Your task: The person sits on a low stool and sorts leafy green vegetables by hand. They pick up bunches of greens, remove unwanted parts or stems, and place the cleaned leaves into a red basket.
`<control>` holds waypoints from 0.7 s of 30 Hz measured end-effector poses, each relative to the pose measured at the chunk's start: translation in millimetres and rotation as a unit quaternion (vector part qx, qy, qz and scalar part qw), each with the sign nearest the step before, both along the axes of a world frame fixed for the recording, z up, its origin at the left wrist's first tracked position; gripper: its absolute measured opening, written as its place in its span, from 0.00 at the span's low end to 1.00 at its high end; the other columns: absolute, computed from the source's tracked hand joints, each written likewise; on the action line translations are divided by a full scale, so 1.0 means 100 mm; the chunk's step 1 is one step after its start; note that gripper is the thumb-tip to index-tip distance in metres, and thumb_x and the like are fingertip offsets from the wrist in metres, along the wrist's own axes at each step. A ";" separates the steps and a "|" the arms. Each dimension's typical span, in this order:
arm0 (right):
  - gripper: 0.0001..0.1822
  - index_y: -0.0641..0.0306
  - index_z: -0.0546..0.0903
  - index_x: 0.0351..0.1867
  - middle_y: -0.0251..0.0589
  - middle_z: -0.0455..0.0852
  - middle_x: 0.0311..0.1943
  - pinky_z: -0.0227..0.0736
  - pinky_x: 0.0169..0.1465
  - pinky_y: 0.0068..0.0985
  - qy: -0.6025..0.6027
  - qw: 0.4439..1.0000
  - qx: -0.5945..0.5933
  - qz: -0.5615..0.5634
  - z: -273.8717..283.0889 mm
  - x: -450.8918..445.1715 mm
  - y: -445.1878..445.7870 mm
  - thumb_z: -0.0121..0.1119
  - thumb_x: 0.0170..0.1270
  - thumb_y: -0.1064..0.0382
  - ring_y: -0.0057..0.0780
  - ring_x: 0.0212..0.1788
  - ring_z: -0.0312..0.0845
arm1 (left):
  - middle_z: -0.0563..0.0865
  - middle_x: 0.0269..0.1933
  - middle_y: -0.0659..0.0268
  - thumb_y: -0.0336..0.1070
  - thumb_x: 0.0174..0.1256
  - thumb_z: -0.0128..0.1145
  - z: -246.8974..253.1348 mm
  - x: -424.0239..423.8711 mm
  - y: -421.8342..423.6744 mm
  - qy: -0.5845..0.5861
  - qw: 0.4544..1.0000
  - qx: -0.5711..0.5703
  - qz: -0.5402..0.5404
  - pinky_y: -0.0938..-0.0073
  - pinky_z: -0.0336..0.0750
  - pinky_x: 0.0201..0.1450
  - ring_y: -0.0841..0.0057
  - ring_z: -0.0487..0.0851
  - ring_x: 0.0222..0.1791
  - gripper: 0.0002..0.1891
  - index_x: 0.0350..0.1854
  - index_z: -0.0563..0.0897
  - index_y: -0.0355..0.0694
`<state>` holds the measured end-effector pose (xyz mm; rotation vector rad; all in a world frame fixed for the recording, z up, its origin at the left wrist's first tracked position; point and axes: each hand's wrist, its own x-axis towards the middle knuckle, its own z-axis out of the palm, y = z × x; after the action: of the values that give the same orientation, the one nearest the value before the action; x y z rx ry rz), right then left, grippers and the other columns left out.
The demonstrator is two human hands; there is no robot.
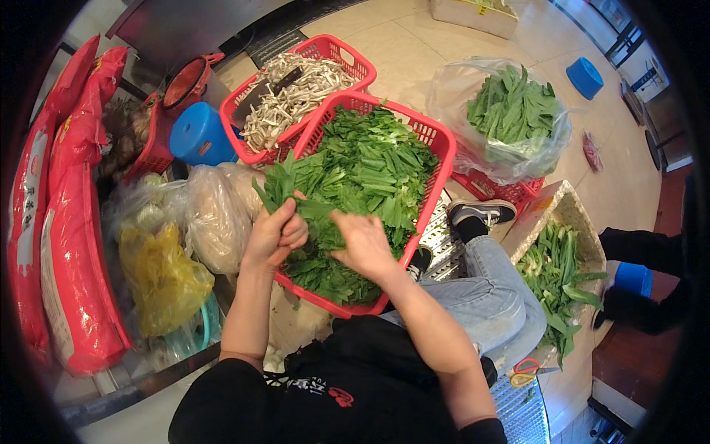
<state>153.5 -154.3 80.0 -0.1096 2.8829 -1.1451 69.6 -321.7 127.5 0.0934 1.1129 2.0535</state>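
My left hand [280, 230] grips a small bunch of long green leaves [272, 186], held above the left side of a red plastic basket [444, 144]. Beside it, my right hand [363, 241] is blurred, its fingers at the right end of a leaf from that bunch. Whether they pinch the leaf is unclear. Short pieces of leafy greens [377, 177] fill the basket below both hands. On my right, a foam box [579, 211] holds whole leafy stalks [554, 272]. Scissors [524, 373] with red and yellow handles lie near my thigh.
Behind stands a red basket [366, 69] of thin mushrooms [299, 89]. A clear bag [444, 100] of greens rests on another basket. Bags [161, 283] and red sacks [83, 250] crowd the left, near a blue stool [199, 133]. A person's dark-clothed leg [638, 247] is at right.
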 end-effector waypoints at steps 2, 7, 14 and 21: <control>0.47 0.62 0.55 0.67 0.52 0.62 0.64 0.53 0.66 0.40 0.018 0.996 -0.073 -0.045 0.04 -0.06 0.09 0.68 0.46 0.60 0.41 0.66 0.58 | 0.60 0.16 0.76 0.45 0.68 0.49 -0.04 0.12 0.01 0.014 1.000 0.019 -0.008 0.83 0.54 0.17 0.88 0.55 0.11 0.15 0.52 0.72 0.45; 0.44 0.62 0.47 0.70 0.49 0.57 0.68 0.50 0.68 0.29 -0.083 0.779 -0.621 -0.002 0.09 -0.01 0.06 0.59 0.56 0.67 0.35 0.68 0.54 | 0.65 0.19 0.75 0.28 0.58 0.51 -0.31 0.49 0.09 -0.107 0.993 0.039 0.035 0.80 0.57 0.22 0.86 0.60 0.15 0.14 0.48 0.72 0.41; 0.22 0.64 0.70 0.57 0.41 0.82 0.44 0.71 0.49 0.23 -0.005 0.912 -0.407 -0.038 0.13 0.13 -0.19 0.55 0.59 0.69 0.25 0.45 0.77 | 0.76 0.32 0.65 0.29 0.56 0.50 -0.53 0.86 0.17 -0.161 0.985 -0.036 -0.058 0.75 0.66 0.25 0.78 0.72 0.24 0.16 0.49 0.69 0.41; 0.09 0.66 0.77 0.37 0.26 0.64 0.14 0.48 0.18 0.14 -0.037 0.782 -0.600 -0.166 0.14 0.18 -0.31 0.49 0.68 0.62 0.13 0.14 0.53 | 0.81 0.34 0.71 0.39 0.57 0.58 -0.58 0.83 0.14 0.028 0.936 -0.246 -0.248 0.72 0.74 0.40 0.74 0.80 0.36 0.13 0.42 0.74 0.42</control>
<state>171.0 -185.1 93.6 0.4131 1.6360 -2.7282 152.4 -307.7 70.0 0.1631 1.4380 1.2961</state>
